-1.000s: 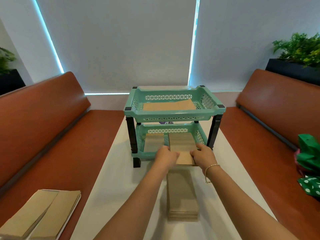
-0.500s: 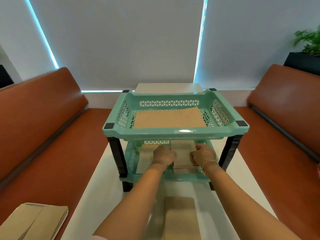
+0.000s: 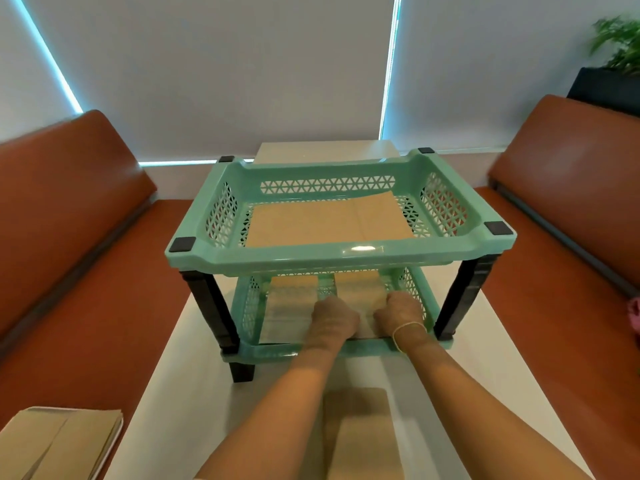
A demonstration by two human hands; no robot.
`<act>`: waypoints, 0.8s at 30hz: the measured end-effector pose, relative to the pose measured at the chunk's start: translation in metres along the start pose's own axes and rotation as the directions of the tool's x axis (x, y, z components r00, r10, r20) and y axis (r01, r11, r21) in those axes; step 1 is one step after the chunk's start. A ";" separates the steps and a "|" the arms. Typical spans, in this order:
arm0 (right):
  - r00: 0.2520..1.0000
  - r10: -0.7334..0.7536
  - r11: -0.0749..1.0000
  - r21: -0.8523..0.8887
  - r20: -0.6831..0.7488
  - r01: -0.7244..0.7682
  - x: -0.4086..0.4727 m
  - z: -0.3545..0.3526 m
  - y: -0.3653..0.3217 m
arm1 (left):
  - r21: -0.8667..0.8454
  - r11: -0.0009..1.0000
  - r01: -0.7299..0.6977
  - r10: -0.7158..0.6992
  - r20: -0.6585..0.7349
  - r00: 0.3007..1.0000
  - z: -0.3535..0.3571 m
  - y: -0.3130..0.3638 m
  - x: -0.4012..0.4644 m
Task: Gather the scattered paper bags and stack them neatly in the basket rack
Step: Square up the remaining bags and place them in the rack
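Note:
A mint-green two-tier basket rack [image 3: 346, 259] with black legs stands on the white table. Both my hands reach into its lower basket. My left hand [image 3: 334, 322] and my right hand [image 3: 401, 317] grip the near end of a narrow stack of brown paper bags [image 3: 360, 289] lying on the right side of that basket. A second brown stack [image 3: 292, 303] lies on the left side. A wide brown bag [image 3: 329, 220] lies flat in the upper basket. Another narrow stack of bags [image 3: 363, 434] rests on the table between my forearms.
More large brown bags [image 3: 59, 441] lie on the brown bench seat at the lower left. Brown benches [image 3: 561, 292] flank the table on both sides. A dark planter with a plant [image 3: 613, 74] stands at the upper right. The white table [image 3: 180, 393] runs toward me.
My hands have pushed the narrow stack of bags from the basket's front edge deeper into the lower basket. The view has moved closer to the rack and tilted down.

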State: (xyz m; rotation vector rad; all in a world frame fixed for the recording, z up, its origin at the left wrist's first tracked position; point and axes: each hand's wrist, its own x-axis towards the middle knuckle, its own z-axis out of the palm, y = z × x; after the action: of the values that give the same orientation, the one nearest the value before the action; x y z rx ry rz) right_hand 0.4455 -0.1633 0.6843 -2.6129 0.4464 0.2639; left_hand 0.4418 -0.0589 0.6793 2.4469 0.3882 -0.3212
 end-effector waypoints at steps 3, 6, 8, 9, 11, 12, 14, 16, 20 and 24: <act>1.000 -0.019 0.999 -0.047 -0.016 0.018 0.000 0.002 -0.002 | 0.015 1.000 -0.001 0.001 -0.010 1.000 0.002 0.001 0.000; 0.998 -0.028 1.000 0.000 -0.047 0.028 -0.004 0.003 -0.002 | 0.004 1.000 -0.021 0.021 -0.032 0.999 -0.001 0.002 -0.006; 0.993 -0.068 0.996 0.048 -0.101 0.073 -0.010 0.001 -0.002 | -0.030 0.998 -0.048 0.046 -0.070 0.996 -0.006 0.001 -0.011; 0.986 -0.097 0.992 0.069 -0.137 0.107 -0.015 -0.001 -0.003 | -0.057 0.996 -0.071 0.065 -0.097 0.993 -0.008 0.000 -0.015; 0.960 -0.164 0.973 0.124 -0.228 0.195 -0.030 -0.003 -0.004 | -0.115 0.986 -0.124 0.107 -0.140 0.984 -0.014 -0.005 -0.028; 0.945 -0.194 0.959 0.150 -0.264 0.239 -0.040 -0.004 -0.004 | -0.148 0.979 -0.142 0.119 -0.152 0.981 -0.017 -0.008 -0.036; 0.916 -0.245 0.931 0.186 -0.317 0.313 -0.063 0.000 0.001 | -0.209 0.967 -0.148 0.117 -0.152 0.981 -0.020 -0.018 -0.057; 0.893 -0.276 0.904 0.221 -0.355 0.367 -0.088 0.008 0.010 | -0.260 0.955 -0.142 0.103 -0.156 0.982 -0.017 -0.032 -0.079; 0.950 -0.146 0.927 0.297 -0.276 0.228 -0.129 0.027 0.032 | -0.232 0.973 -0.006 -0.013 -0.079 0.997 -0.007 -0.062 -0.118; 0.996 0.080 0.959 0.271 0.033 -0.086 -0.154 0.040 0.054 | -0.113 0.981 0.160 -0.147 0.114 0.982 0.009 -0.080 -0.145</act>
State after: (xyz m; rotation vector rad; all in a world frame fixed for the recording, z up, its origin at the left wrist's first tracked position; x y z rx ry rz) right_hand 0.2787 -0.1477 0.6668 -2.3234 0.5449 0.2402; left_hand 0.2786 -0.0320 0.6746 2.2748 0.5367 -0.4765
